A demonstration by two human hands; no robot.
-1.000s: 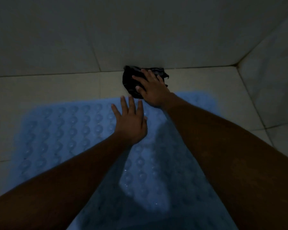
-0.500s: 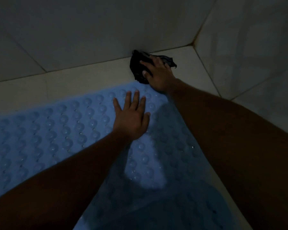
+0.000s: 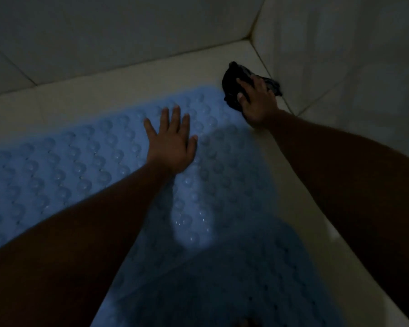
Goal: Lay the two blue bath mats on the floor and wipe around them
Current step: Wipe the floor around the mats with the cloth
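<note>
One blue bath mat [image 3: 85,166], likely limp, rubbery and best gripped at an edge, lies flat on the floor [image 3: 118,90] under the splayed left hand [image 3: 171,142], while the right hand [image 3: 257,102] presses a dark cloth [image 3: 232,88], fingers spread, near the floor's far right corner.
</note>
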